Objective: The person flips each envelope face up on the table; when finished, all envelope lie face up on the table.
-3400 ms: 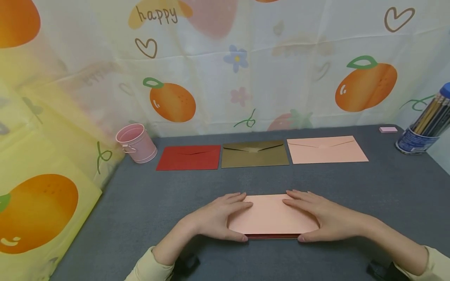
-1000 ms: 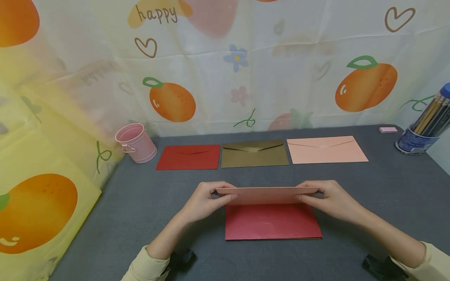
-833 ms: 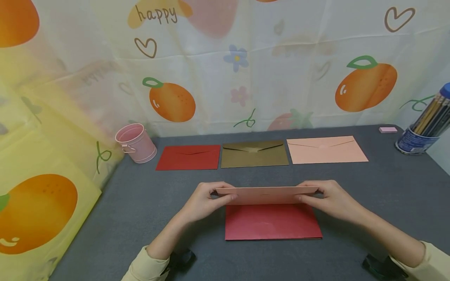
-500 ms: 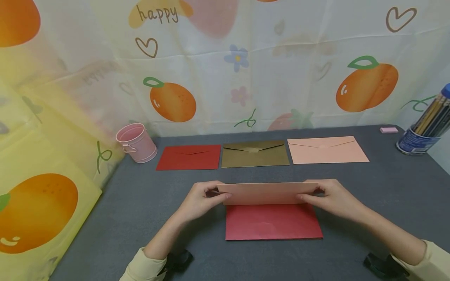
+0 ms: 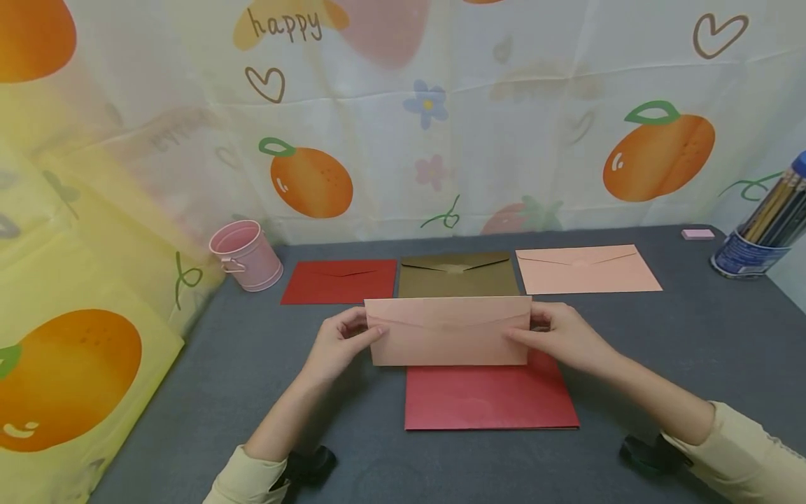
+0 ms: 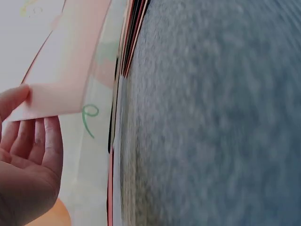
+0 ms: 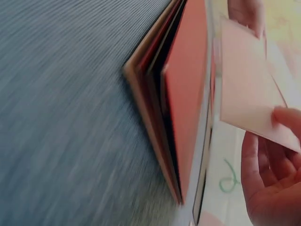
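Note:
Between both hands a pink envelope (image 5: 450,339) is held up, its flap side facing me. My left hand (image 5: 343,343) pinches its left end, thumb in front and fingers behind; the left wrist view shows the same grip on the pink envelope (image 6: 61,70). At the right end my right hand (image 5: 563,336) pinches it likewise, as the right wrist view of the envelope (image 7: 249,84) shows. Below lies a stack topped by a red envelope (image 5: 491,402), its far part hidden behind the pink one. Other layers of that stack (image 7: 155,103) show edge-on in the right wrist view.
Along the back lie a red envelope (image 5: 340,283), an olive envelope (image 5: 458,280) partly covered by the held one, and a pink envelope (image 5: 588,269). A pink bucket (image 5: 247,257) stands back left. A pencil cup (image 5: 749,253) and an eraser (image 5: 697,234) are back right.
Both hands have lifted the pink envelope off the stack, uncovering the red one. Since half a second ago it has risen, shifted slightly left and tilted up so its flap side shows.

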Tool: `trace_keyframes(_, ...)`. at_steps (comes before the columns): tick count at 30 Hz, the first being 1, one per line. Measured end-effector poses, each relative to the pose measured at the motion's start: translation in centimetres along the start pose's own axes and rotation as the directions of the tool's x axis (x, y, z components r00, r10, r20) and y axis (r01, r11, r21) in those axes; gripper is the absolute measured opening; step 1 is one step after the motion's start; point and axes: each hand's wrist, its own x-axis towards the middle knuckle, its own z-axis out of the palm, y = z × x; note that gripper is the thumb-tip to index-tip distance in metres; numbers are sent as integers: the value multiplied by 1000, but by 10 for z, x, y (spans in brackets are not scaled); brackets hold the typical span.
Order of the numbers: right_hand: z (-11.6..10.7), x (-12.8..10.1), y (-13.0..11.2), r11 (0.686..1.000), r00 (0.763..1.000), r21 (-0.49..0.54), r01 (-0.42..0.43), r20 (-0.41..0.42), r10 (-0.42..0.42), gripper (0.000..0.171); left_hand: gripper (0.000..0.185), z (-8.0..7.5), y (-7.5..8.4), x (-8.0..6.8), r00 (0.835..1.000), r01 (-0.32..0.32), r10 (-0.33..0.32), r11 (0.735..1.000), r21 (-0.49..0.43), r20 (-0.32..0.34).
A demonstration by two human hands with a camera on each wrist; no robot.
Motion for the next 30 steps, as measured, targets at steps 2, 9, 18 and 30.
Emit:
trace_keyframes(2,6,7,-2,994,998,100,-46,37,43,32,34,-6,-2,0,996,71,-73,997,-43,-56)
trace_keyframes(9,35,26,-9,905,978,378,-195,147,149,43,46,-30,-5,-2,964,181,-200,976,-119,-175)
trace_keyframes(18,72,50,-24,762,941,560,-326,270,205,53,54,-70,-12,-13,939,264,-240,962,66,-247)
trace_keyframes(30,121,76,-61,639,899,637,-431,362,245,67,60,-121,-28,-20,891,389,-258,856,339,-373)
